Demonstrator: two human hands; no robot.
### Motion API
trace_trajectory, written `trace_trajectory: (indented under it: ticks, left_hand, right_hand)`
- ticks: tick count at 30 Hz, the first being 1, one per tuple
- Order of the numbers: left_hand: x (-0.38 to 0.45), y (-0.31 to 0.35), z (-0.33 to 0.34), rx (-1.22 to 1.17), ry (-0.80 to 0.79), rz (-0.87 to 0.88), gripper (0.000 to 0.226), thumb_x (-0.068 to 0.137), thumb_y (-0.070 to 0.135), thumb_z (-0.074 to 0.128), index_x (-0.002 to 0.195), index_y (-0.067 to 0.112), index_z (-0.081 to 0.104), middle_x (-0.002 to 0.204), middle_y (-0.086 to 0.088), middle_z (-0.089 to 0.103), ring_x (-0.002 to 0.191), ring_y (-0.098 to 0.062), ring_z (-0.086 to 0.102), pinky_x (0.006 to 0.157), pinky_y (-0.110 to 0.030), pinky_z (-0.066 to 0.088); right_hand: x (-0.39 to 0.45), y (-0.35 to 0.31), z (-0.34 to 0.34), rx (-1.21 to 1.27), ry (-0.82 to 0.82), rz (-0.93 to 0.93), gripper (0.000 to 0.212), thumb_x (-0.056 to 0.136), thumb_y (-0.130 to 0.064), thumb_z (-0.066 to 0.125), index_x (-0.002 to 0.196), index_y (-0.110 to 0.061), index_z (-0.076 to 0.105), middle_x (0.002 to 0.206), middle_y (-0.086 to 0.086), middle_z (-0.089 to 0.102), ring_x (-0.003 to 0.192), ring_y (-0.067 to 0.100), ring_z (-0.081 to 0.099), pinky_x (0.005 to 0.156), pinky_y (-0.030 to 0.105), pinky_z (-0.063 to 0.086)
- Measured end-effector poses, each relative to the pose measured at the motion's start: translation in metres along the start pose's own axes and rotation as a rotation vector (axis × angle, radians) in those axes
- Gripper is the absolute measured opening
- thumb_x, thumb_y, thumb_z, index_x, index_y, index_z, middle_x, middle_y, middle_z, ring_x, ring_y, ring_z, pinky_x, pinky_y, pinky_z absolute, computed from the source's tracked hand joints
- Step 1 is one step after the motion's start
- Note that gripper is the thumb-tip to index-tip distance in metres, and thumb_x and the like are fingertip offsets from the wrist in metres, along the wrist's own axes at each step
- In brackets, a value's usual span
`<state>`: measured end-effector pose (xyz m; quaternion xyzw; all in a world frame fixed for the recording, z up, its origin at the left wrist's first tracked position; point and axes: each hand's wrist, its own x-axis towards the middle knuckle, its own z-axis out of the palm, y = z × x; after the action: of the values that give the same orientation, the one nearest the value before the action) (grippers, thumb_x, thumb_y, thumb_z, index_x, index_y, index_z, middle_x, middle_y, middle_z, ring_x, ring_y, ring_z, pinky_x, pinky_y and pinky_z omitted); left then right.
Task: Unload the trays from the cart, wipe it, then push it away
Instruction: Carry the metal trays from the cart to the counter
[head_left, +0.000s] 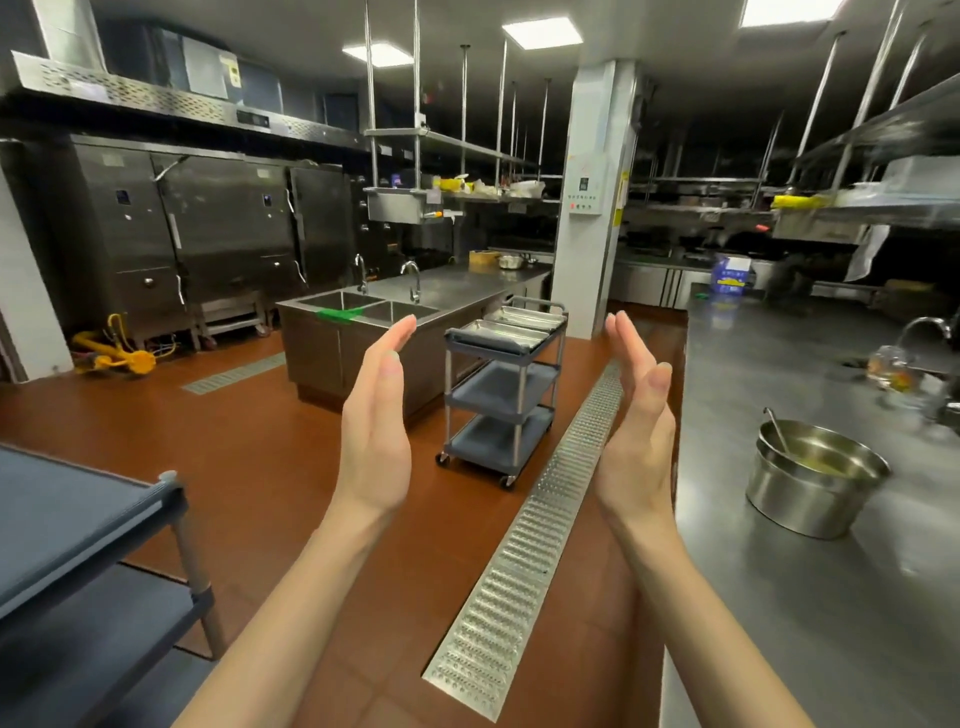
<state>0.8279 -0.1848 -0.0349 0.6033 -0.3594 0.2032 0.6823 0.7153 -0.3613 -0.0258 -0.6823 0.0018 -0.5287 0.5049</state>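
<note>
Because the cart (505, 387) stands well ahead of both hands, across a stretch of red floor (244, 452), nothing can be lifted until that gap is closed. The trays (514, 325) are seen lying side by side on its top shelf, their long sides running across the cart, which itself is angled away toward the pillar (592, 197) beside the steel sink counter (363, 332). The left hand (375, 441) and the right hand (638, 431) are held up with palms facing each other, fingers straight and together, nothing gripped. The cart is framed between them, slightly nearer the left hand's line. The unloading is judged not yet begun. The floor drain grate (530, 540) is seen running lengthwise toward the cart's right side.
</note>
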Motion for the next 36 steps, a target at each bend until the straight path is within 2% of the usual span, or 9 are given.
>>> trace_trajectory:
  ticks: [2,4,7,11,18,24,29,31,36]
  left_hand:
    - [0.031,-0.035,0.024,-0.012,-0.031,-0.007,0.061,0.110,0.053,0.026,0.157,0.021,0.047,0.156,0.018,0.053,0.149,-0.002,0.041,0.125,-0.025,0.031]
    - [0.055,-0.059,0.040,-0.027,-0.042,-0.011,0.061,0.110,0.054,0.027,0.157,0.021,0.047,0.156,0.018,0.053,0.149,-0.001,0.041,0.124,-0.024,0.030]
    - [0.101,-0.106,0.075,-0.054,-0.056,-0.021,0.062,0.109,0.055,0.027,0.156,0.021,0.048,0.155,0.017,0.054,0.149,-0.002,0.043,0.124,-0.025,0.031]
    - [0.151,-0.160,0.116,-0.090,-0.080,-0.029,0.059,0.111,0.052,0.026,0.156,0.022,0.049,0.155,0.017,0.055,0.148,-0.002,0.043,0.124,-0.025,0.031]
    - [0.211,-0.261,0.191,-0.155,-0.136,-0.058,0.058,0.111,0.052,0.026,0.156,0.022,0.049,0.155,0.018,0.054,0.149,-0.003,0.042,0.122,-0.020,0.031]
    - [0.279,-0.352,0.276,-0.232,-0.163,-0.081,0.057,0.111,0.049,0.027,0.156,0.023,0.049,0.155,0.017,0.054,0.149,-0.003,0.042,0.127,-0.035,0.030]
    - [0.350,-0.422,0.348,-0.293,-0.195,-0.088,0.060,0.110,0.052,0.027,0.156,0.022,0.048,0.157,0.014,0.053,0.150,-0.004,0.042,0.128,-0.038,0.029]
    - [0.377,-0.448,0.376,-0.320,-0.213,-0.085,0.060,0.110,0.052,0.027,0.156,0.022,0.049,0.156,0.014,0.054,0.150,-0.004,0.042,0.127,-0.035,0.029]
    - [0.436,-0.508,0.447,-0.329,-0.268,-0.101,0.054,0.114,0.045,0.026,0.156,0.021,0.049,0.156,0.015,0.054,0.147,-0.001,0.044,0.123,-0.022,0.032]
  right_hand:
    - [0.030,0.038,-0.001,-0.033,0.012,-0.001,0.078,0.102,-0.074,0.013,0.158,-0.029,0.042,0.158,-0.022,0.046,0.148,-0.006,0.034,0.119,0.009,0.023]
    - [0.052,0.064,-0.003,-0.058,0.011,0.002,0.074,0.104,-0.071,0.012,0.158,-0.030,0.042,0.158,-0.024,0.045,0.149,-0.006,0.033,0.118,0.008,0.023]
    - [0.095,0.116,-0.002,-0.091,0.036,0.011,0.074,0.104,-0.071,0.011,0.158,-0.030,0.042,0.159,-0.022,0.045,0.150,-0.005,0.032,0.123,0.014,0.022]
    - [0.147,0.173,0.001,-0.118,0.091,0.038,0.080,0.101,-0.075,0.011,0.158,-0.028,0.041,0.159,-0.018,0.045,0.150,-0.003,0.033,0.128,0.032,0.022]
    - [0.226,0.267,0.000,-0.164,0.153,0.030,0.084,0.099,-0.078,0.013,0.157,-0.025,0.043,0.159,-0.014,0.047,0.150,0.000,0.036,0.128,0.041,0.025]
    - [0.309,0.359,-0.004,-0.226,0.189,0.019,0.084,0.100,-0.078,0.012,0.157,-0.025,0.044,0.159,-0.017,0.047,0.149,-0.002,0.035,0.125,0.022,0.023]
    - [0.394,0.434,-0.010,-0.271,0.220,0.003,0.079,0.103,-0.074,0.012,0.157,-0.027,0.045,0.158,-0.018,0.047,0.151,0.000,0.034,0.127,0.032,0.023]
    - [0.426,0.463,-0.011,-0.287,0.220,-0.001,0.077,0.103,-0.072,0.011,0.157,-0.028,0.044,0.158,-0.020,0.047,0.151,-0.001,0.034,0.127,0.029,0.023]
    - [0.490,0.523,-0.014,-0.329,0.227,0.042,0.080,0.101,-0.075,0.010,0.158,-0.029,0.042,0.159,-0.021,0.045,0.149,-0.006,0.032,0.121,0.012,0.020]
